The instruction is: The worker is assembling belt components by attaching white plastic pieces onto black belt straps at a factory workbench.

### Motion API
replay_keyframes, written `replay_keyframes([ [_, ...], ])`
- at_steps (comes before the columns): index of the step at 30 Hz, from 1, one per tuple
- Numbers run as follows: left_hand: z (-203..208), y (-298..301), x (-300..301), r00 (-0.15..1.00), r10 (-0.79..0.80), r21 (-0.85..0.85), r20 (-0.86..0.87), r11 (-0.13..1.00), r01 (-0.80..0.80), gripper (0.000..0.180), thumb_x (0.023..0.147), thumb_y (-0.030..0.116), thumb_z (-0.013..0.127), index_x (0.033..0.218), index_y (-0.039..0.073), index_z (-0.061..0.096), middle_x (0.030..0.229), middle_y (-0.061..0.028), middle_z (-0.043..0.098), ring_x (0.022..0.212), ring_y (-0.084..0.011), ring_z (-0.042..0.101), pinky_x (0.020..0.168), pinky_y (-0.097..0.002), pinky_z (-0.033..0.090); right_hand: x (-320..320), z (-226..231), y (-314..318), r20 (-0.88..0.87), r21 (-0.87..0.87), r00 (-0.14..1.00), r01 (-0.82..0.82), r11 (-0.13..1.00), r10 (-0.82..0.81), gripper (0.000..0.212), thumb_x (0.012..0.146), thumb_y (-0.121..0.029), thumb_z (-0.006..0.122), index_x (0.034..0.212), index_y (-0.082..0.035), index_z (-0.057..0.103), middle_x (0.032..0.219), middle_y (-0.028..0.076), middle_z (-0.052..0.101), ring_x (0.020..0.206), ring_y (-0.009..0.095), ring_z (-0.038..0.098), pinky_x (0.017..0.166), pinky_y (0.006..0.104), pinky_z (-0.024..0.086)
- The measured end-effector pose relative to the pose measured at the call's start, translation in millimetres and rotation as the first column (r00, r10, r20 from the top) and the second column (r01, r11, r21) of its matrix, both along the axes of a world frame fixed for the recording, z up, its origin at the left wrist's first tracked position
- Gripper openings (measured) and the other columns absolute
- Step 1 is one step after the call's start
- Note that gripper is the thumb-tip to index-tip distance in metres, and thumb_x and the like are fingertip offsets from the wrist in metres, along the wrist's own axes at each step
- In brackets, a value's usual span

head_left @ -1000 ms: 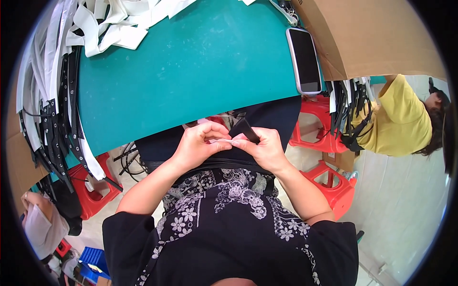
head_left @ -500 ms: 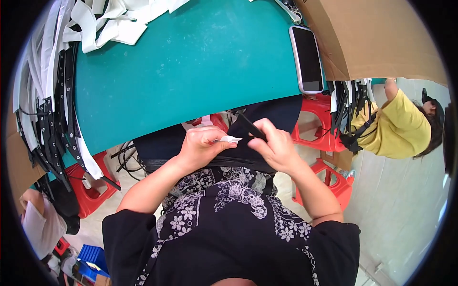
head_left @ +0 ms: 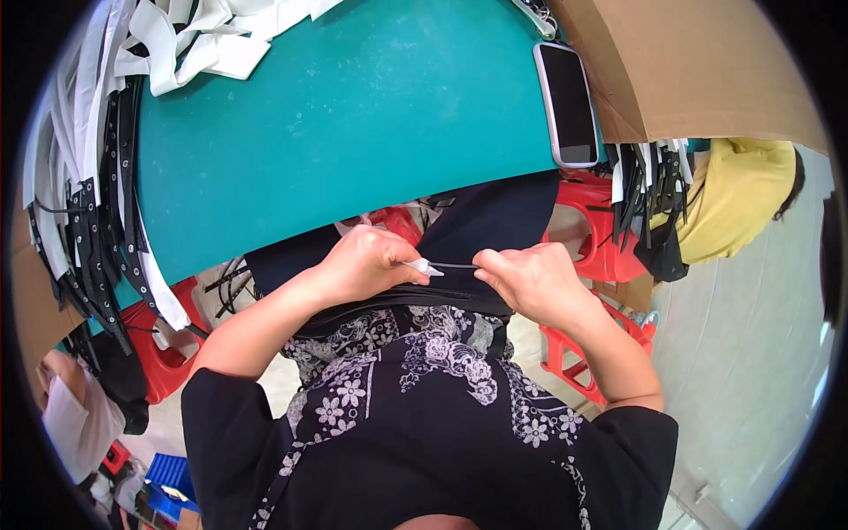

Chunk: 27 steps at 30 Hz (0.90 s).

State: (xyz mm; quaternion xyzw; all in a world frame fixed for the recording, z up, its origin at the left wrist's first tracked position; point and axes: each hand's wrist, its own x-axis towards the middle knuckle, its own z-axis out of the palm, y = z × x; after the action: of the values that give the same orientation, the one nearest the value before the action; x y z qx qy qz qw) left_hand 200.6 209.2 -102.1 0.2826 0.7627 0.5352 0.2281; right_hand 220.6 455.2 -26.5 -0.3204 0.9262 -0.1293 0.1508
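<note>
Above my lap, just off the near edge of the green table, both hands are raised close together. My left hand (head_left: pixel 360 263) pinches a small crumpled white piece (head_left: pixel 426 268) between thumb and fingers. A thin dark strip (head_left: pixel 455 266) runs from that white piece across to my right hand (head_left: pixel 532 281). Thumb and forefinger of the right hand are closed on the strip's other end. It looks taut and is seen nearly edge-on, so its width is hidden. Whether the white piece wraps the strip or only touches it, I cannot tell.
Black eyelet straps and white strips (head_left: pixel 115 203) hang over the green table's (head_left: pixel 336 115) left edge. White bands (head_left: pixel 199 44) lie at the back left. A phone (head_left: pixel 568 106) sits beside a cardboard box (head_left: pixel 707 71) on the right. Red stools (head_left: pixel 601 230) and a person in yellow (head_left: pixel 742 199) are beyond.
My right hand has moved right and slightly down, turning the black strip from slanting upward to stretched level between the hands. My left hand still pinches the white piece. The person in yellow has bent forward.
</note>
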Motion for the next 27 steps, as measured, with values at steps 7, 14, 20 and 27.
replay_keyframes([
  [7, 8, 4, -9, 0.967, -0.245, -0.255, -0.073, 0.942, 0.219, 0.022, 0.073, 0.025, 0.074, 0.079, 0.004, 0.069, 0.067, -0.0115, 0.064, 0.066, -0.0287, 0.063, 0.059, -0.0389, 0.048, -9, 7, -7, 0.075, 0.082, 0.991, -0.12, 0.989, 0.114, 0.016, 0.085, -0.025, 0.06, 0.079, -0.011, 0.054, 0.056, 0.006, 0.056, 0.049, 0.025, 0.058, 0.042, 0.0351, 0.042],
  [14, 10, 10, -15, 0.96, -0.265, -0.228, -0.09, 0.944, 0.239, 0.022, 0.073, 0.026, 0.073, 0.08, 0.005, 0.07, 0.067, -0.013, 0.064, 0.069, -0.0301, 0.064, 0.062, -0.0413, 0.048, -18, 2, -9, 0.111, 0.083, 0.986, -0.137, 0.987, 0.128, 0.021, 0.085, -0.024, 0.059, 0.074, -0.007, 0.054, 0.056, 0.009, 0.058, 0.052, 0.028, 0.06, 0.045, 0.0365, 0.045],
  [20, 12, 10, -17, 0.945, -0.326, -0.372, -0.02, 0.88, 0.296, 0.025, 0.078, 0.033, 0.069, 0.079, 0.007, 0.068, 0.068, -0.0122, 0.064, 0.067, -0.0297, 0.063, 0.06, -0.0405, 0.048, -15, 2, -15, 0.126, 0.116, 0.989, -0.094, 0.989, 0.08, 0.028, 0.087, -0.023, 0.058, 0.069, -0.004, 0.048, 0.058, 0.011, 0.057, 0.052, 0.031, 0.058, 0.045, 0.0406, 0.044],
  [27, -2, 17, -16, 0.959, -0.282, -0.204, 0.025, 0.938, 0.281, 0.024, 0.087, 0.027, 0.062, 0.085, 0.004, 0.068, 0.067, -0.0148, 0.062, 0.064, -0.0309, 0.061, 0.059, -0.0395, 0.047, -14, -9, -33, 0.186, 0.066, 0.982, -0.047, 0.997, 0.034, 0.024, 0.09, -0.022, 0.055, 0.08, -0.003, 0.048, 0.065, 0.014, 0.058, 0.056, 0.034, 0.059, 0.048, 0.0419, 0.046],
])
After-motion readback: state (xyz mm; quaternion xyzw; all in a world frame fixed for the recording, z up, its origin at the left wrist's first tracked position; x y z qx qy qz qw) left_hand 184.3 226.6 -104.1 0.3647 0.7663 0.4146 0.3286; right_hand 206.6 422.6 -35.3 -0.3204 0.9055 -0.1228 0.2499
